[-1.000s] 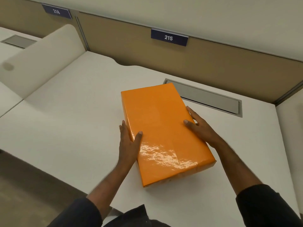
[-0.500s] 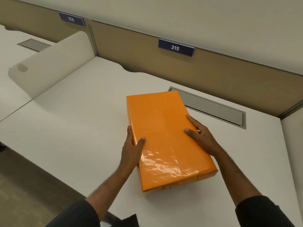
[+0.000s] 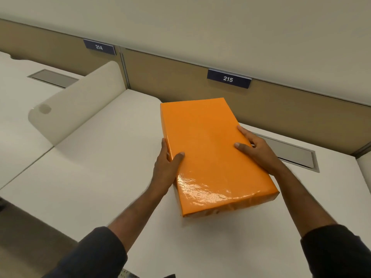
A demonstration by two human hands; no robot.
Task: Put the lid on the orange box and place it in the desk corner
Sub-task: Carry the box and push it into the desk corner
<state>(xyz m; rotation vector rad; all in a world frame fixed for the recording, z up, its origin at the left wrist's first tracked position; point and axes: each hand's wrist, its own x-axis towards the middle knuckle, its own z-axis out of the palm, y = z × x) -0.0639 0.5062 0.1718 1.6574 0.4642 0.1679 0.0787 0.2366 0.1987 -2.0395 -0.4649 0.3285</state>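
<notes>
The orange box has its glossy lid on and is held over the white desk, long side pointing away from me. My left hand grips its left edge, thumb on the lid and fingers down the side. My right hand grips the right edge the same way. The box's far end reaches toward the brown partition at the back of the desk.
A grey cable tray cover is set into the desk behind my right hand. A rounded white divider stands at the left, meeting the partition at the back left corner. Number plates 214 and 215 hang on the partition.
Both hands have moved the closed box away from me, toward the back partition and a little left. The grips on its two long edges are unchanged.
</notes>
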